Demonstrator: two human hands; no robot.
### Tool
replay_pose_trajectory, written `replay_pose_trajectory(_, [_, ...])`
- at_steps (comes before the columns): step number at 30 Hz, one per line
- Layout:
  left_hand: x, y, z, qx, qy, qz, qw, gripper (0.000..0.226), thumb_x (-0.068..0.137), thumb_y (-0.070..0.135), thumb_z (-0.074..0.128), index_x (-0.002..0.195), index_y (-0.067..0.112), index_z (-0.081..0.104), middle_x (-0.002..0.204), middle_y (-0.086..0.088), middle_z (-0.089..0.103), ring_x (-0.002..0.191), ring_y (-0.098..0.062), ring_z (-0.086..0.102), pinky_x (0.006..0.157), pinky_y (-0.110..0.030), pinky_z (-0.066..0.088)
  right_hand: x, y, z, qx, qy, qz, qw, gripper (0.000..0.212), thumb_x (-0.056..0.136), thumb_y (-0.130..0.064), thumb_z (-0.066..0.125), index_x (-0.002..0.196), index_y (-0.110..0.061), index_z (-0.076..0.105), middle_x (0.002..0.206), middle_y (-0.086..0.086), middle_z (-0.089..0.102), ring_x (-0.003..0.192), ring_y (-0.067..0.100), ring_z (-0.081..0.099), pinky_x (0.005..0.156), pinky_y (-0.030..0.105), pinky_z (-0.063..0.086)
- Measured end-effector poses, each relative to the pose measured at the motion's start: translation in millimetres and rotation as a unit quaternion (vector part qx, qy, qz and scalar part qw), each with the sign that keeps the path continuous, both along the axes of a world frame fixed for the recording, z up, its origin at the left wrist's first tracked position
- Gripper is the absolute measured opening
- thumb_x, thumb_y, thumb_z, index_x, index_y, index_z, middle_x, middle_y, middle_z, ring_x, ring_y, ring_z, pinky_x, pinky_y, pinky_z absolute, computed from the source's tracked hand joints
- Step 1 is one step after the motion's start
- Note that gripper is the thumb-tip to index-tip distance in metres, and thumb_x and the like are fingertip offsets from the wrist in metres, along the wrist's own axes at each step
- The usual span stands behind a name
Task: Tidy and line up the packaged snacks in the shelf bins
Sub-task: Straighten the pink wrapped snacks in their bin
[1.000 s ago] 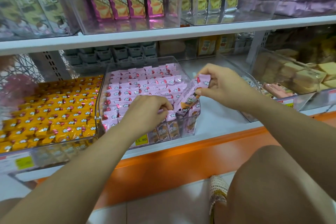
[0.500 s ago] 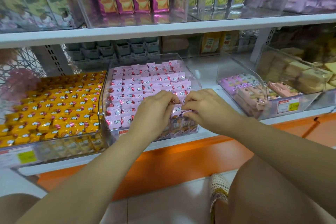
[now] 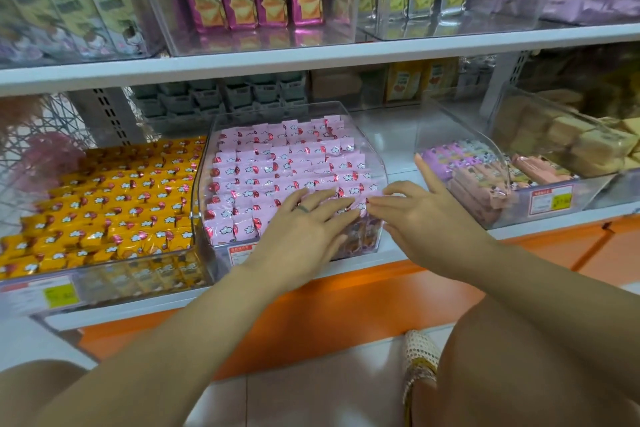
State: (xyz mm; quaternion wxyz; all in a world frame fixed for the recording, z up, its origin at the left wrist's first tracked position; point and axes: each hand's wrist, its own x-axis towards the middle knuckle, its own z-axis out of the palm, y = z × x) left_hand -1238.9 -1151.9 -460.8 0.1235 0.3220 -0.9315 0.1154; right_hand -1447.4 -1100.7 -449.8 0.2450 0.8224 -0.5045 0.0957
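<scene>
Where the hands lie: left hand [image 3: 304, 218] and right hand [image 3: 426, 218] both rest flat, fingers straight, on the front row of pink packets [image 3: 287, 163]; neither holds anything (the right forefinger sticks up toward 12 o'clock, touching nothing).
Packets: in the clear bin [image 3: 277, 111], stood in rows running 9 to 3 o'clock; the other rows are at 12 o'clock from the hands.
Fingertips [image 3: 353, 215]: nearly meeting near the bin's front-right corner, left pointing toward 2 o'clock, right toward 9.
Nearer hand: left covers the row's middle; right sits at its 3 o'clock end, by the bin wall.
Next move, likely: pressing or sweeping along the row, so it turns on that 9-to-3 axis.
Neighbours: yellow packets [image 3: 104, 201] at 9 o'clock, bars [image 3: 478, 184] at 3.
</scene>
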Motion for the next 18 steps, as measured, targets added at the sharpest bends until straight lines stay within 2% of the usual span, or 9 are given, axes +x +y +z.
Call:
replay_pose_trajectory(2, [-1, -2, 1, 0.002, -0.016, -0.001, 1.0, 0.044, 0.087, 0.037, 0.036, 0.116, 0.023, 0.067, 0.118, 0.004, 0.066, 0.111, -0.023, 0.062, 0.095, -0.046, 0.045, -2, -1, -5, 0.008, 0.034, -0.013, 0.999, 0.04, 0.067, -0.009, 0.078, 0.106, -0.013, 0.071, 0.108, 0.0, 0.071, 0.11, 0.025, 0.061, 0.11, 0.06, 0.013])
replay_pose_trajectory(5, [0, -5, 4, -0.001, -0.04, -0.005, 0.999, 0.045, 0.088, 0.039, 0.035, 0.118, 0.024, 0.065, 0.121, 0.006, 0.065, 0.114, -0.023, 0.06, 0.097, -0.045, 0.043, -3, -3, -11, 0.007, 0.027, -0.021, 0.999, 0.051, 0.066, -0.007, 0.079, 0.115, -0.008, 0.067, 0.117, 0.005, 0.067, 0.12, 0.028, 0.056, 0.11, 0.06, 0.007])
replay_pose_trajectory(9, [3, -4, 2, -0.008, -0.069, -0.007, 0.998, 0.046, 0.088, 0.037, 0.035, 0.123, 0.022, 0.062, 0.127, 0.005, 0.061, 0.119, -0.024, 0.056, 0.102, -0.044, 0.038, 4, -3, -13, 0.035, 0.004, -0.019, 0.999, 0.044, 0.063, -0.008, 0.078, 0.106, -0.004, 0.069, 0.104, 0.009, 0.07, 0.104, 0.028, 0.065, 0.111, 0.052, 0.008])
replay_pose_trajectory(11, [4, -1, 4, -0.022, -0.079, -0.006, 0.997, 0.048, 0.089, 0.038, 0.034, 0.125, 0.021, 0.06, 0.129, 0.002, 0.061, 0.119, -0.025, 0.057, 0.103, -0.048, 0.038, 6, -4, 2, 0.078, 0.01, -0.016, 0.997, 0.032, 0.074, -0.012, 0.07, 0.106, -0.009, 0.069, 0.097, 0.005, 0.07, 0.093, 0.024, 0.067, 0.114, 0.043, 0.006])
replay_pose_trajectory(12, [7, 0, 5, -0.034, -0.075, 0.001, 0.997, 0.048, 0.09, 0.038, 0.034, 0.128, 0.021, 0.057, 0.131, 0.001, 0.059, 0.12, -0.026, 0.056, 0.102, -0.052, 0.038, 6, -5, 9, 0.098, 0.007, -0.018, 0.995, 0.028, 0.081, -0.014, 0.065, 0.109, -0.012, 0.068, 0.1, 0.003, 0.07, 0.094, 0.022, 0.066, 0.116, 0.039, 0.008])
replay_pose_trajectory(13, [11, 1, 6, -0.042, -0.063, 0.013, 0.997, 0.048, 0.091, 0.038, 0.033, 0.132, 0.022, 0.052, 0.135, 0.0, 0.056, 0.123, -0.027, 0.054, 0.102, -0.055, 0.036, 6, -6, 14, 0.098, -0.007, -0.012, 0.995, 0.028, 0.084, -0.014, 0.063, 0.112, -0.013, 0.067, 0.104, 0.003, 0.07, 0.097, 0.021, 0.065, 0.115, 0.037, 0.017])
replay_pose_trajectory(15, [24, 3, 5, -0.042, -0.041, 0.05, 0.997, 0.049, 0.093, 0.038, 0.033, 0.139, 0.025, 0.041, 0.141, -0.003, 0.05, 0.127, -0.03, 0.05, 0.103, -0.06, 0.033, 12, -5, 14, 0.075, -0.053, 0.006, 0.996, 0.037, 0.082, -0.013, 0.067, 0.119, -0.008, 0.063, 0.117, 0.01, 0.066, 0.105, 0.027, 0.064, 0.101, 0.04, 0.042])
replay_pose_trajectory(16, [31, 3, 3, -0.037, -0.039, 0.07, 0.996, 0.049, 0.094, 0.04, 0.032, 0.141, 0.026, 0.037, 0.142, -0.004, 0.048, 0.128, -0.032, 0.049, 0.102, -0.063, 0.032, 20, -3, 8, 0.078, -0.062, 0.011, 0.995, 0.041, 0.085, -0.017, 0.064, 0.124, -0.005, 0.059, 0.125, 0.015, 0.061, 0.112, 0.031, 0.061, 0.096, 0.043, 0.046])
replay_pose_trajectory(18, [45, 3, -2, -0.015, -0.063, 0.103, 0.993, 0.052, 0.095, 0.047, 0.027, 0.144, 0.03, 0.031, 0.146, -0.004, 0.045, 0.129, -0.034, 0.047, 0.098, -0.069, 0.034, 34, -3, -10, 0.113, -0.025, -0.004, 0.993, 0.051, 0.092, -0.032, 0.042, 0.131, -0.001, 0.052, 0.135, 0.021, 0.052, 0.121, 0.037, 0.053, 0.097, 0.049, 0.047])
